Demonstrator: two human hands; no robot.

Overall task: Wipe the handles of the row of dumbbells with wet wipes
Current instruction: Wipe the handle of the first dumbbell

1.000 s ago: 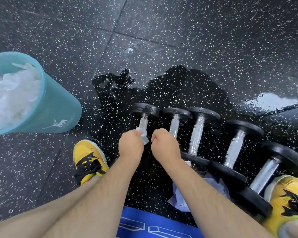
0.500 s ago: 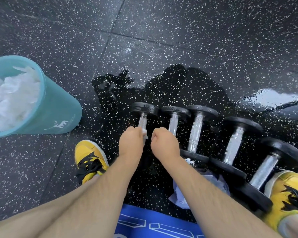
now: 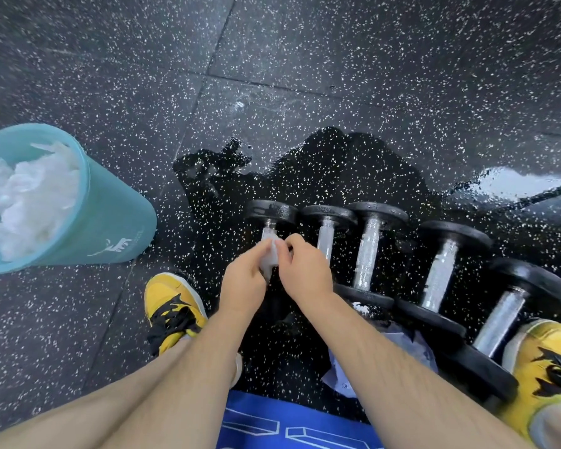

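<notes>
Five dumbbells (image 3: 368,254) lie side by side on the floor (image 3: 370,59). The row starts in the middle and runs out to the right. Each one has round black ends and a shiny silver bar.

The person is bent low over the leftmost dumbbell (image 3: 271,210). Both hands are close together over its handle (image 3: 268,230). The left hand (image 3: 243,283) and the right hand (image 3: 305,270) each pinch a small white wet wipe (image 3: 269,260) with thumb and fingers. The wipe sits between them, right at the bar. I cannot tell if it is touching the bar.

The floor is black with white dots, and it looks dark and wet around the row.

A teal bin (image 3: 110,228) stands on the left, well apart from the dumbbells. It holds crumpled white wipes (image 3: 30,202).

A yellow and black shoe (image 3: 172,306) is near, left of the hands. The other shoe (image 3: 544,367) is just beside the near end of the last dumbbell on the right.
</notes>
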